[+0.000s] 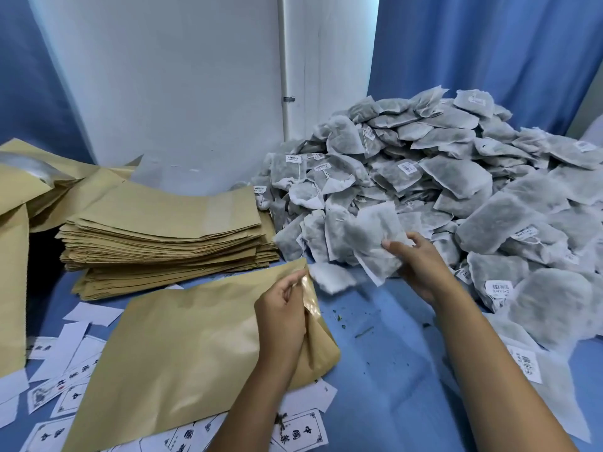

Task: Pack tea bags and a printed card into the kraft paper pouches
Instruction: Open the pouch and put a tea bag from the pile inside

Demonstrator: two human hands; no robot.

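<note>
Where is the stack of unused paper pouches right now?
The stack of pouches sits left of centre in the head view, beside the heap of tea bags and behind the pouch the left hand holds.

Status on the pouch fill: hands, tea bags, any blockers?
Left hand pinches kraft pouch mouth open. Right hand grips tea bags, not yet in. Printed cards scattered underneath; nothing blocks the mouth.

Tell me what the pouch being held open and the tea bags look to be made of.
Pouch: brown kraft paper, matte outside with soft creases; the mouth held by the left hand shows a glossy lining, probably film or foil. Tea bags in the right hand: thin whitish, fuzzy-edged filter paper or non-woven fabric, with dark leaf showing through.
</note>
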